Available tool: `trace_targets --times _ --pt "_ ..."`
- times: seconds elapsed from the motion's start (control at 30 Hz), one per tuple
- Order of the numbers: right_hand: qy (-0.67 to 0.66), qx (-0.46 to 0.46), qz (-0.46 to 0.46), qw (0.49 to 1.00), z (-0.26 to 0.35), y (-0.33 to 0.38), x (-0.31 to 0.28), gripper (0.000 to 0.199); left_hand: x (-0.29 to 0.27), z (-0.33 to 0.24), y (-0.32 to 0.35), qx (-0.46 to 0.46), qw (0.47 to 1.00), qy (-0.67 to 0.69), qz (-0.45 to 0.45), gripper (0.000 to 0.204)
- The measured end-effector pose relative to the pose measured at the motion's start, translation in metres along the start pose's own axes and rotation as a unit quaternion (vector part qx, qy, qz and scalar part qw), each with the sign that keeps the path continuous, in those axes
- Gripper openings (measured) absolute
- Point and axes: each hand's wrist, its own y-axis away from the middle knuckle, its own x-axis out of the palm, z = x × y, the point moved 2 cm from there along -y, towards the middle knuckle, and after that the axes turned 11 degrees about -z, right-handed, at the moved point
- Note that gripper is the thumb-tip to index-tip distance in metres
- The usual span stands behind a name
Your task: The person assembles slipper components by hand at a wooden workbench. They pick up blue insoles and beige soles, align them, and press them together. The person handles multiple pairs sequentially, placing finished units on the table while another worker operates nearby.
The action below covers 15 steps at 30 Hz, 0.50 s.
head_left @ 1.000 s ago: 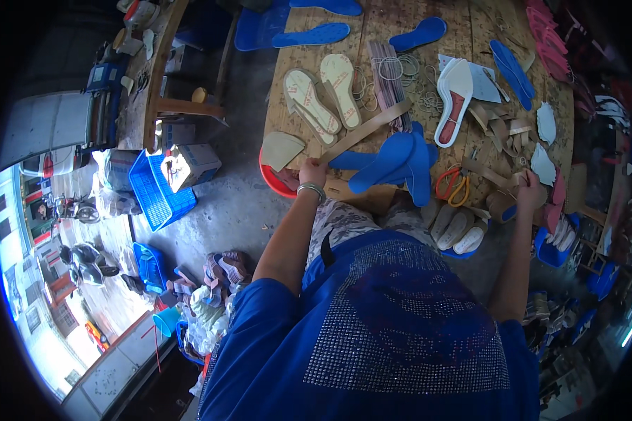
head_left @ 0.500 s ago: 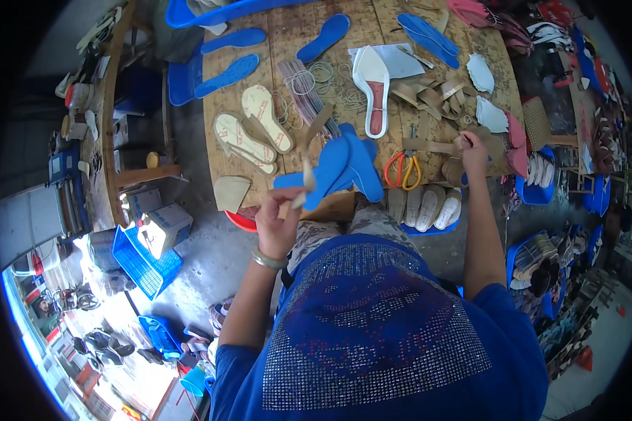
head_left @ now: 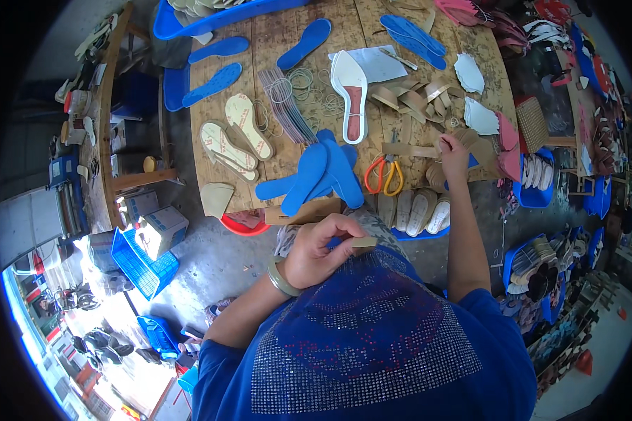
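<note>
My left hand [head_left: 326,247], a bangle on its wrist, is held close to my shirt and pinches a small tan strip [head_left: 364,242]. At the table's near right, my right hand [head_left: 453,156] pinches the end of a longer tan strip [head_left: 414,150] that lies flat on the wood. Just left of it are scissors [head_left: 383,175] with orange and yellow handles. Blue insoles [head_left: 323,172] overlap near the table's front edge. Behind my right hand is a heap of curved tan pieces [head_left: 418,98].
The wooden table [head_left: 182,151] also bears cream insoles [head_left: 249,126], a banded stack of strips [head_left: 284,105], a white sole-shaped piece [head_left: 347,70] and white cut pieces [head_left: 469,74]. Below the front edge are a red basin [head_left: 246,223] and a blue tray [head_left: 418,235] of soles.
My left hand has moved right and down toward my shirt with the tan strip. My right hand stays on its strip at the table. The whole view has shifted slightly.
</note>
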Motion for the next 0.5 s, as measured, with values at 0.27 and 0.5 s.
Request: trace_targets --times 0.27,0.5 --pt "0.024 -0.014 0.0 1.0 -0.01 -0.027 -0.003 0.028 0.018 -0.003 -0.021 -0.027 0.998 -0.043 0.027 0.014" --pt "-0.353 0.12 0.406 0.834 0.163 -0.003 -0.042 0.047 0.03 0.012 -0.032 -0.07 0.997 0.001 -0.018 0.01"
